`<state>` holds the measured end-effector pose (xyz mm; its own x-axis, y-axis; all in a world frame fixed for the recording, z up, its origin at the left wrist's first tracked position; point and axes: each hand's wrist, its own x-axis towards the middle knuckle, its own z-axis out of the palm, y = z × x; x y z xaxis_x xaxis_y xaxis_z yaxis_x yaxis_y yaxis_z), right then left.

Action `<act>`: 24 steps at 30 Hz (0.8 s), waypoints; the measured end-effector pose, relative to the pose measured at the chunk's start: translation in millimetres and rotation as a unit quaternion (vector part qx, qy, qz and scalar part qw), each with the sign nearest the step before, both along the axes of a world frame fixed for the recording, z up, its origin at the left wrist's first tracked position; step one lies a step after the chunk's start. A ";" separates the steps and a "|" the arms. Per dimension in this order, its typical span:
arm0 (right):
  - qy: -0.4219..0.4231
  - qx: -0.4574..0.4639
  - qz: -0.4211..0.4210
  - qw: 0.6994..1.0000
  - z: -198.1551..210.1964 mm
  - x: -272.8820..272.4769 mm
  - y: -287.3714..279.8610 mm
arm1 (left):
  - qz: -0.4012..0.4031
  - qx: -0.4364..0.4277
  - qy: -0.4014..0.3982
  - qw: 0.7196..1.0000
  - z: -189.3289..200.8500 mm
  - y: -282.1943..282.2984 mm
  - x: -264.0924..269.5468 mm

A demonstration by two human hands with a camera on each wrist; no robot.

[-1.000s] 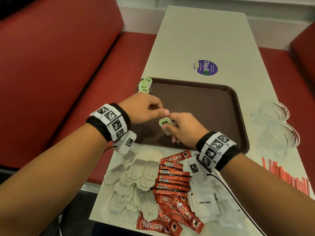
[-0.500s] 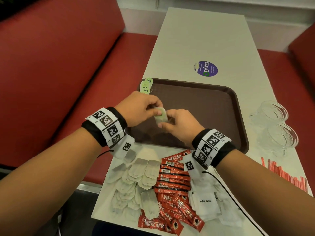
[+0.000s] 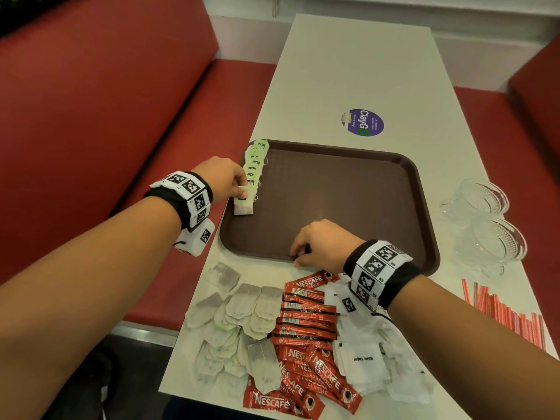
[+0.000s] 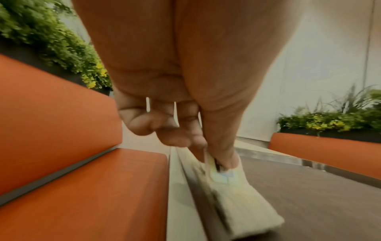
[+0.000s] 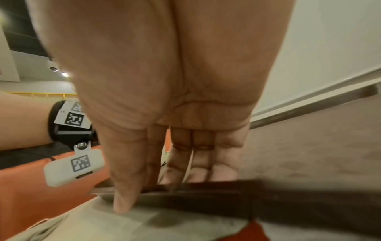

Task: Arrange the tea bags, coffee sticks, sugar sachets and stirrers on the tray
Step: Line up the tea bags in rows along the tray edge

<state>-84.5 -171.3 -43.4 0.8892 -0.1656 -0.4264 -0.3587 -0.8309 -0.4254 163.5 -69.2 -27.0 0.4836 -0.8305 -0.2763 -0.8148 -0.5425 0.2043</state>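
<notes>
My left hand [image 3: 242, 194] pinches a tea bag [image 3: 243, 204] with a green tag by its top, at the left edge of the brown tray [image 3: 333, 201]. The bag's lower end rests on the tray, at the near end of a row of green-tagged tea bags [image 3: 256, 160] along the left rim. In the left wrist view thumb and fingers [image 4: 226, 156] pinch the tea bag [image 4: 243, 207]. My right hand [image 3: 298, 256] rests on the tray's near rim [image 5: 206, 195], fingers [image 5: 198, 163] straight inside it, thumb outside, holding nothing.
Near the table's front edge lie loose tea bags [image 3: 239, 310], red coffee sticks [image 3: 306, 322] and white sugar sachets [image 3: 360, 359]. Red stirrers [image 3: 503, 310] lie at the right, behind them glass cups [image 3: 485, 222]. A red bench [image 3: 121, 116] runs along the left.
Both hands held the tea bag over the tray's near left part. My left hand has carried it left to the row; my right hand has let go and dropped to the near rim.
</notes>
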 end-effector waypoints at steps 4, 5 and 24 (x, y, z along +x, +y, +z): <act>0.000 0.007 -0.002 1.000 -0.5 -0.4 -0.5 | 0.025 0.023 -0.018 0.999 -3.1 -9.2 0.5; 0.000 0.009 -0.003 1.000 -0.6 -0.3 -0.7 | 0.027 0.025 -0.030 0.999 -2.8 -11.2 -1.5; -0.033 -0.014 -0.010 0.999 12.9 -4.7 23.6 | -0.041 0.014 0.038 0.998 21.3 57.5 -61.7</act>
<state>-89.2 -147.7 -30.5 0.9119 -0.1947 -0.3612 -0.3469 -0.8358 -0.4255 101.8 -11.7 -5.7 0.3920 -0.8576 -0.3329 -0.8393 -0.4816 0.2523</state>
